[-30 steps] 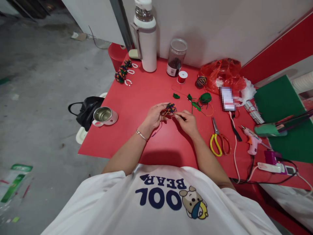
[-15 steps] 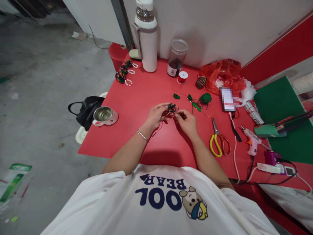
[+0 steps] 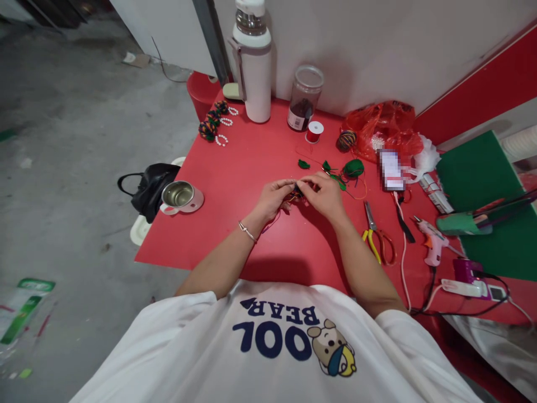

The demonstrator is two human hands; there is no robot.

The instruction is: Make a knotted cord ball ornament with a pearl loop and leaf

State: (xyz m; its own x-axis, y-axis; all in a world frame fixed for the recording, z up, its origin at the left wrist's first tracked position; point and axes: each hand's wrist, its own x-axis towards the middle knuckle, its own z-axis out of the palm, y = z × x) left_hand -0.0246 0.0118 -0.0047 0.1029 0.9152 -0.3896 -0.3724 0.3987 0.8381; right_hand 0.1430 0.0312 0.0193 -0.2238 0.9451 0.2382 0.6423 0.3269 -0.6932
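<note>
A small multicoloured yarn piece [image 3: 297, 193] is between my two hands above the red table [image 3: 235, 168]. My left hand [image 3: 273, 197] is closed around its left side, a loose strand trailing below the wrist. From the upper right, my right hand [image 3: 324, 195] pinches at the top of the piece, its fingertips close to the left ones and covering much of the yarn. Just past the right hand lie a green yarn ball [image 3: 353, 168] and a small green leaf-shaped piece [image 3: 304, 164]. A green-handled tool beside them is partly hidden by that hand.
Scissors [image 3: 372, 226], a pink glue gun [image 3: 435, 242] and cables lie to the right. A phone [image 3: 391, 170] rests before a red plastic bag [image 3: 386, 120]. Behind stand a jar [image 3: 305, 98], red thread spool [image 3: 314, 132] and white bottle [image 3: 257, 78]. A mug [image 3: 191, 200] sits near the left edge.
My right hand has moved up and over the yarn piece, from its lower right side to its top. It now covers more of the piece and the green-handled tool. The left hand has barely moved.
</note>
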